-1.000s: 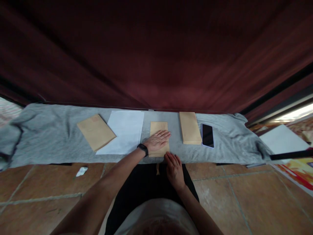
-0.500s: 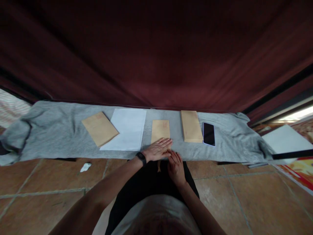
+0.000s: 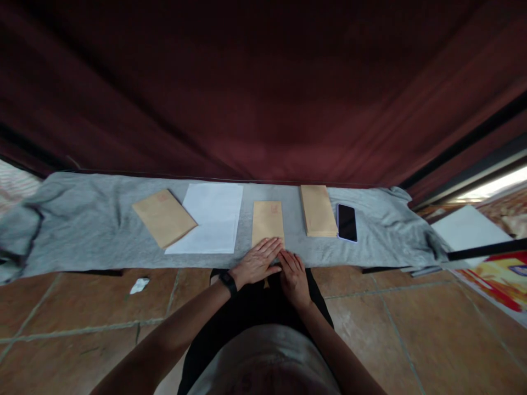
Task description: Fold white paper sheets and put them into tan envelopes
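In front of me a brown paper envelope (image 3: pixel 267 220) with a small reddish print lies flat on the grey cloth (image 3: pixel 288 249). Across its near end my left hand (image 3: pixel 257 262) is laid flat, fingers stretched out, with a dark band on the wrist. My right hand (image 3: pixel 295 280) rests at the envelope's near right corner, its outstretched fingers close together and nearly touching the left fingertips. The hands hide the envelope's lower edge. A small tan paper flap (image 3: pixel 266 283) shows below them, against my dark trousers.
To the left, several white sheets (image 3: pixel 212 214) lie partly under more brown envelopes (image 3: pixel 164 218). On the right are a stack of brown envelopes (image 3: pixel 318 211) and a phone (image 3: pixel 347 223). A dark red curtain (image 3: pixel 263 109) hangs behind. Crumpled white paper (image 3: pixel 139 285) lies on the tiled floor.
My left hand has slid slightly down and left over the envelope, uncovering more of it. My right hand stays by the near right corner. The whole view has shifted a little.
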Demonstrator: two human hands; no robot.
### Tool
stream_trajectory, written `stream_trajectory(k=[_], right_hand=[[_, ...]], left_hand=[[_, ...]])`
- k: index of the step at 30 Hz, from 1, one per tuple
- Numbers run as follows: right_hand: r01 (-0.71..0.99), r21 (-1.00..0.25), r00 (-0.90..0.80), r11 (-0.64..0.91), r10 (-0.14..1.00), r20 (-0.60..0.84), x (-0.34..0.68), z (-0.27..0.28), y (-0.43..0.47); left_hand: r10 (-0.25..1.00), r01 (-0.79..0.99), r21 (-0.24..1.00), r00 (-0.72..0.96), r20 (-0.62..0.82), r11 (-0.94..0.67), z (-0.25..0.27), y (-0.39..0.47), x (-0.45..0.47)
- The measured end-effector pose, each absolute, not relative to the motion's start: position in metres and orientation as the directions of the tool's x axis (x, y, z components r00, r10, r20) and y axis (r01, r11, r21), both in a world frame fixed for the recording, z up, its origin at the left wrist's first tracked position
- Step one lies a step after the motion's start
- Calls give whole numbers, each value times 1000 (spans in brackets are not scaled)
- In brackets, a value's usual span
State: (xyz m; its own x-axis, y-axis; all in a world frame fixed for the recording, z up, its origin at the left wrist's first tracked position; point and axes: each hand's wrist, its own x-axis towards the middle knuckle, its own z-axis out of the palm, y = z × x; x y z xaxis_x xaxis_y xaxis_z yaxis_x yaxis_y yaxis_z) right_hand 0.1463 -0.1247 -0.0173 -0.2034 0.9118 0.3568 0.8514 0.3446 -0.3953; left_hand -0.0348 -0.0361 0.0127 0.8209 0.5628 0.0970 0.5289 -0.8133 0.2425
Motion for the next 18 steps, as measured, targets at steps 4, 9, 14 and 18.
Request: stream_trajectory(k=[4, 9, 14, 18], right_hand=[[859, -385, -192, 338, 909, 369, 145, -19, -125], [869, -372, -183, 327, 909, 374, 144, -19, -124], [884, -343, -186, 317, 913, 363, 142, -15, -125], [895, -298, -216, 333, 906, 364, 134, -15, -125]], left_hand=[[599, 566, 225, 791, 123, -793, 12, -47, -48], [657, 620, 227, 736, 165, -751, 8, -60, -68], [682, 650, 207, 704, 198, -731, 4, -67, -84], [718, 690, 199, 661, 218, -696, 0, -72, -87]])
